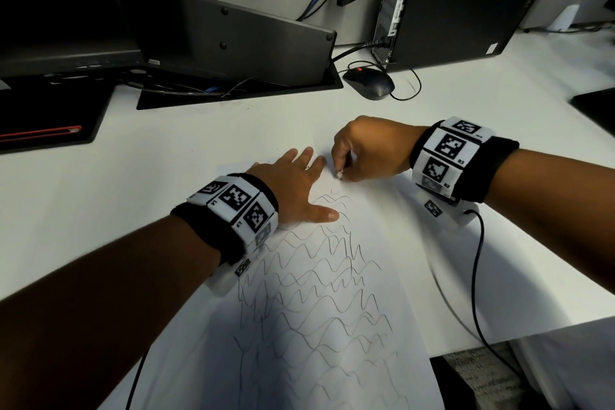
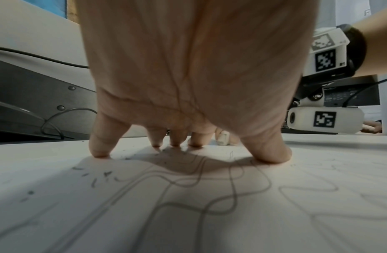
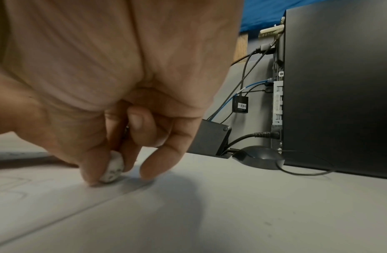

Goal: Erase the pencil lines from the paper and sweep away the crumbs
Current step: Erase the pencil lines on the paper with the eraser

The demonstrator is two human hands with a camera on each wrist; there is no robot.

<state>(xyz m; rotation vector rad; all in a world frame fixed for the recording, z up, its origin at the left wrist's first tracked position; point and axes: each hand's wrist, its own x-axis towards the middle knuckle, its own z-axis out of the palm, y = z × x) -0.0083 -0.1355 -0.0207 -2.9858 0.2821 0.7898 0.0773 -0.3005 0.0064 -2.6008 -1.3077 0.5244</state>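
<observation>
The paper [image 1: 332,326], scribbled with pencil lines [image 1: 316,293], lies flat on the counter [image 1: 466,143], pinned by the spread left hand [image 1: 296,186] so the right hand [image 1: 369,153], pinching a small eraser [image 1: 339,174], can rub its far edge without shifting it.

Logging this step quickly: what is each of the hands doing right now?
Left hand: open, fingers spread, pressing the paper flat.
Right hand: closed, pinching a small white eraser against the paper.
</observation>
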